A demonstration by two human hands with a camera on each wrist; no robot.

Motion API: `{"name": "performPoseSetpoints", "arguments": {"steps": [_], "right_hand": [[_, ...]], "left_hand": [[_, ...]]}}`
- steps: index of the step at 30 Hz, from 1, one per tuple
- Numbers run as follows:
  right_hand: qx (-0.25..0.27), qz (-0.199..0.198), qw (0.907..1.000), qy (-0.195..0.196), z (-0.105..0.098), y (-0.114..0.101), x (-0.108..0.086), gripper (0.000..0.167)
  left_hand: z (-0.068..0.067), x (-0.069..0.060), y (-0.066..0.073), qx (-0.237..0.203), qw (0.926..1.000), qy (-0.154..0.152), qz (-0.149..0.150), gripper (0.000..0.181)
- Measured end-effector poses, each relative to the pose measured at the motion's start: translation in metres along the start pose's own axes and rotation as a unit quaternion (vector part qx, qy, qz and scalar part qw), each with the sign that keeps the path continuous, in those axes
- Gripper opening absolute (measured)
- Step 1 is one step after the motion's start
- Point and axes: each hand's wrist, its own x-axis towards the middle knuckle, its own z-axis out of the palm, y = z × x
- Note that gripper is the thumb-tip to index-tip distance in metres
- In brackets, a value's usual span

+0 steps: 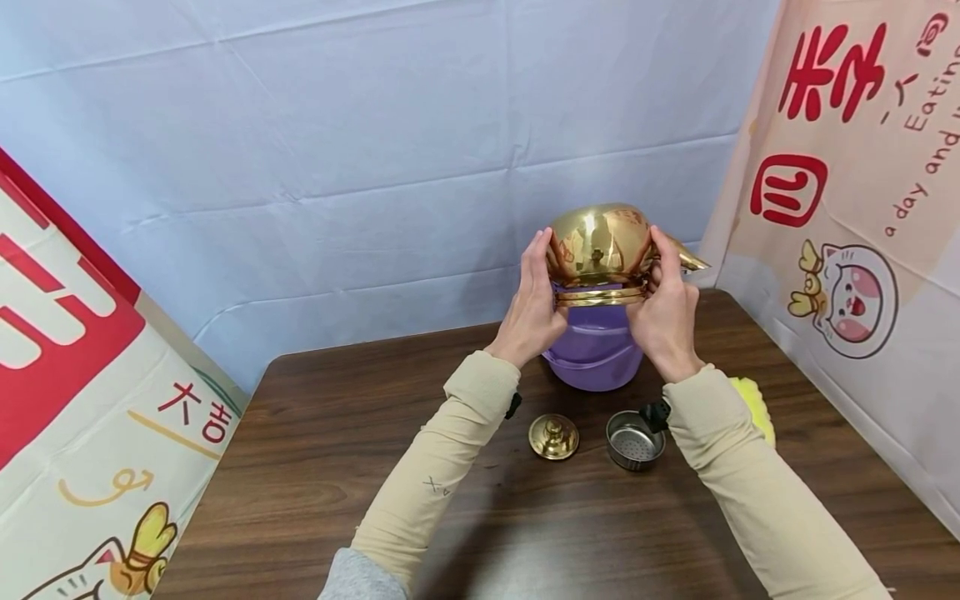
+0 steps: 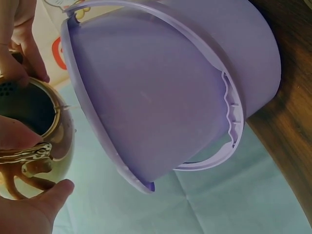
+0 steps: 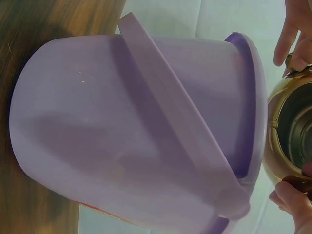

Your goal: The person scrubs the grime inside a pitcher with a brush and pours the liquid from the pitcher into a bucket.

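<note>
A shiny gold teapot (image 1: 600, 237) is held upside down above the purple bucket (image 1: 592, 358). My left hand (image 1: 531, 304) grips it on the left, around the handle side seen in the left wrist view. On the spout side, my right hand (image 1: 670, 308) holds the pot's body, and the spout (image 1: 686, 257) sticks out past the fingers. The pot's open mouth (image 3: 297, 126) shows a dark hollow inside in the right wrist view. A thin clear streak, perhaps water, shows at the pot's rim (image 2: 57, 114) in the left wrist view.
A gold lid (image 1: 553, 437) lies on the wooden table (image 1: 337, 450) in front of the bucket. Right of it stands a metal strainer (image 1: 636, 442) with a perforated bottom. A yellow cloth (image 1: 757, 408) lies partly behind the right forearm. Fabric sheets hang around the table.
</note>
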Motion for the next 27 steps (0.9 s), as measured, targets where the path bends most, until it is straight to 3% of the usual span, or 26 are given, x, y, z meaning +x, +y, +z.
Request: {"name": "performPoseSetpoints", "arguments": {"steps": [27], "right_hand": [[0.001,-0.030,0.9989,0.036,0.0038,0.0016,-0.0012,0.068]], "left_hand": [[-0.0015,0.0001,-0.0026,-0.007,0.9996,0.015,0.022,0.109]]}}
